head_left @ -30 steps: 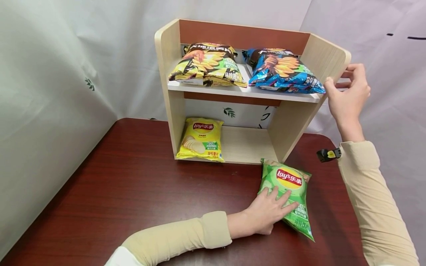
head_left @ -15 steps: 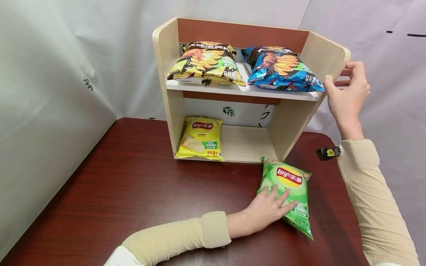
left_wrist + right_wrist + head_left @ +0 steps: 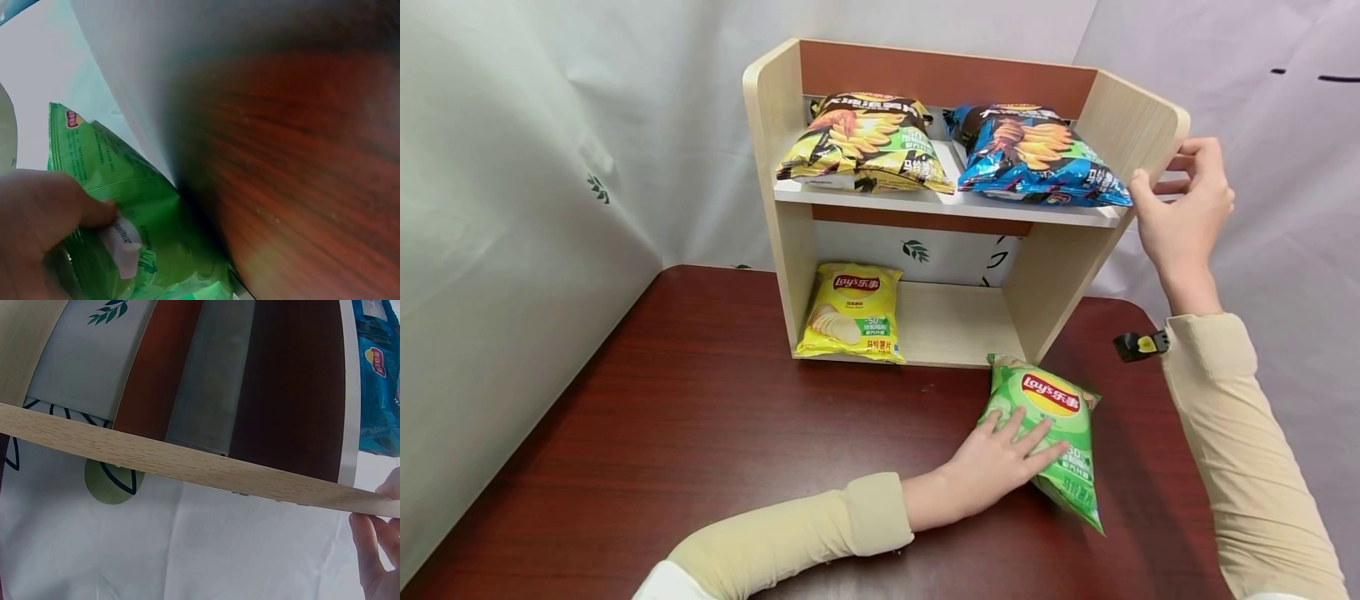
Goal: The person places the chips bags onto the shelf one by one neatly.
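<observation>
My left hand (image 3: pixel 992 462) holds a green bag of Lay's chips (image 3: pixel 1056 396) over the table, in front of the shelf's right corner. Its fingers spread across the bag's front, while the left wrist view shows the thumb against the back of the same bag (image 3: pixel 134 187). At the upper right, my right hand (image 3: pixel 1191 217) pinches the front edge of the wooden shelf's (image 3: pixel 1063 287) side panel. In the right wrist view, thumb and fingers lie on opposite sides of that panel (image 3: pixel 250 475); most of the hand is cut off there.
On the upper shelf lie a yellow-black chip bag (image 3: pixel 872 146) and a blue chip bag (image 3: pixel 1037 158). A yellow Lay's bag (image 3: pixel 853 312) leans at the lower left compartment. The dark red table (image 3: pixel 700 433) meets pale curtains (image 3: pixel 527 250) at left and behind.
The left hand has shifted slightly left and up, and the green chip bag has moved a little with it. My right hand keeps its hold on the shelf panel.
</observation>
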Tool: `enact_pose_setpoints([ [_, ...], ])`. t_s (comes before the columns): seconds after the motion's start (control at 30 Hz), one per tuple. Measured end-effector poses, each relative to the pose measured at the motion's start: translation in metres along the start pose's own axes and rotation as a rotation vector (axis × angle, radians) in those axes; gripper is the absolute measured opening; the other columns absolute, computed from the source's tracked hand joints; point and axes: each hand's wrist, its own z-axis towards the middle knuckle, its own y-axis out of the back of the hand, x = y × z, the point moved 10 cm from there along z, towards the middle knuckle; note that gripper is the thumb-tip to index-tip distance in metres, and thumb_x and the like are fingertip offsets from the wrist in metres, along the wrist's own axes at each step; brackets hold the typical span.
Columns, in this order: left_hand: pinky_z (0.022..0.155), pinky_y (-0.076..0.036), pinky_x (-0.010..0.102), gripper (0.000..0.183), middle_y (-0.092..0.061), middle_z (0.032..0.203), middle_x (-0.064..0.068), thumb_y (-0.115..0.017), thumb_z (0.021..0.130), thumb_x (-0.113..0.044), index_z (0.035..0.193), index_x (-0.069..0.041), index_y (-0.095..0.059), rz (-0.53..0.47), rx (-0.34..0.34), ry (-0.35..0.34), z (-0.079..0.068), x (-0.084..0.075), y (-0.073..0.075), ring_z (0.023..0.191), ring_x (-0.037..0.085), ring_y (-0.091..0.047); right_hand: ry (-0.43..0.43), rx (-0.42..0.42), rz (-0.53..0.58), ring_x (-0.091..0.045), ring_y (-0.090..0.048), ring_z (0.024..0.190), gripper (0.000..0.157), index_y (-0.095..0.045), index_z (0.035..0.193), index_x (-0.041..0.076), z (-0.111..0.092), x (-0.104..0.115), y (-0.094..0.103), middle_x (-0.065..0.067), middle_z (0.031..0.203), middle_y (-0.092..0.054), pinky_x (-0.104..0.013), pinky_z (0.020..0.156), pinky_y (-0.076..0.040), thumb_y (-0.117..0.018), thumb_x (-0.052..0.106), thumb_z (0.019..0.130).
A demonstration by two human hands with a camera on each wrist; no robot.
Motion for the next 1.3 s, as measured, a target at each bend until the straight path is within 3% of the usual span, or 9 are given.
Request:
enact_pose_setpoints([
  [0.1, 0.103, -0.045, 0.033, 0.054, -0.041, 0.151, -0.009, -0.049, 0.1, -0.024, 0.149, -0.036, -0.031, -0.015, -0.008, 0.005, -0.001, 0.004, 0.0, 0.135, 0.019, -0.046, 0.0, 0.003, 0.001, 0.014, -0.051, 0.071, 0.033, -0.058, 0.117, 0.032, 0.0, 0.0, 0.0, 0.003, 0.115, -0.068, -0.016, 0.078, -0.049, -0.062, 0.037, 0.085],
  [0.23, 0.102, -0.046, 0.033, 0.053, -0.043, 0.15, -0.011, -0.05, 0.099, -0.023, 0.148, -0.036, -0.034, -0.029, -0.049, 0.011, -0.002, 0.01, 0.005, 0.134, 0.017, -0.048, 0.01, 0.0, 0.019, 0.015, -0.051, 0.07, 0.033, -0.058, 0.117, 0.031, 0.0, 0.001, 0.0, 0.003, 0.114, -0.069, -0.018, 0.087, -0.047, -0.062, 0.036, 0.085],
  [0.4, 0.1, -0.047, 0.031, 0.051, -0.048, 0.145, -0.012, -0.053, 0.097, -0.023, 0.145, -0.034, -0.039, -0.07, -0.109, 0.038, -0.003, 0.021, 0.014, 0.13, 0.015, -0.052, 0.017, -0.006, 0.01, 0.015, -0.05, 0.07, 0.032, -0.058, 0.117, 0.031, 0.0, 0.002, 0.001, 0.003, 0.113, -0.069, -0.017, 0.079, -0.049, -0.062, 0.036, 0.085],
  [0.47, 0.099, -0.047, 0.03, 0.05, -0.05, 0.144, -0.013, -0.053, 0.097, -0.022, 0.144, -0.034, -0.04, -0.074, -0.126, 0.049, -0.003, 0.026, 0.016, 0.129, 0.015, -0.053, 0.021, -0.004, 0.016, 0.015, -0.05, 0.07, 0.033, -0.058, 0.117, 0.03, -0.001, 0.002, 0.001, 0.002, 0.114, -0.069, -0.017, 0.084, -0.048, -0.062, 0.036, 0.085],
  [0.87, 0.1, -0.047, 0.029, 0.047, -0.054, 0.139, -0.014, -0.054, 0.096, -0.018, 0.14, -0.032, -0.046, -0.099, -0.16, 0.105, -0.012, 0.047, 0.027, 0.126, 0.013, -0.054, 0.033, -0.009, 0.027, 0.016, -0.049, 0.069, 0.032, -0.059, 0.116, 0.029, -0.001, 0.004, 0.001, 0.0, 0.114, -0.069, -0.019, 0.091, -0.045, -0.061, 0.036, 0.085],
  [1.1, 0.101, -0.047, 0.031, 0.058, -0.058, 0.135, -0.012, -0.071, 0.085, -0.023, 0.138, -0.028, -0.049, -0.125, -0.204, 0.178, -0.018, 0.068, 0.039, 0.123, 0.017, -0.058, 0.012, -0.001, 0.01, 0.015, -0.051, 0.071, 0.033, -0.058, 0.118, 0.03, 0.0, 0.002, 0.001, 0.003, 0.115, -0.068, -0.011, 0.074, -0.048, -0.062, 0.036, 0.085],
  [1.3, 0.101, -0.047, 0.032, 0.065, -0.059, 0.134, -0.013, -0.075, 0.079, -0.025, 0.138, -0.028, -0.048, -0.092, -0.171, 0.23, -0.02, 0.084, 0.039, 0.123, 0.017, -0.057, 0.005, 0.001, 0.008, 0.015, -0.05, 0.07, 0.033, -0.058, 0.117, 0.03, 0.0, 0.0, 0.001, 0.003, 0.115, -0.068, -0.009, 0.07, -0.046, -0.062, 0.035, 0.085],
])
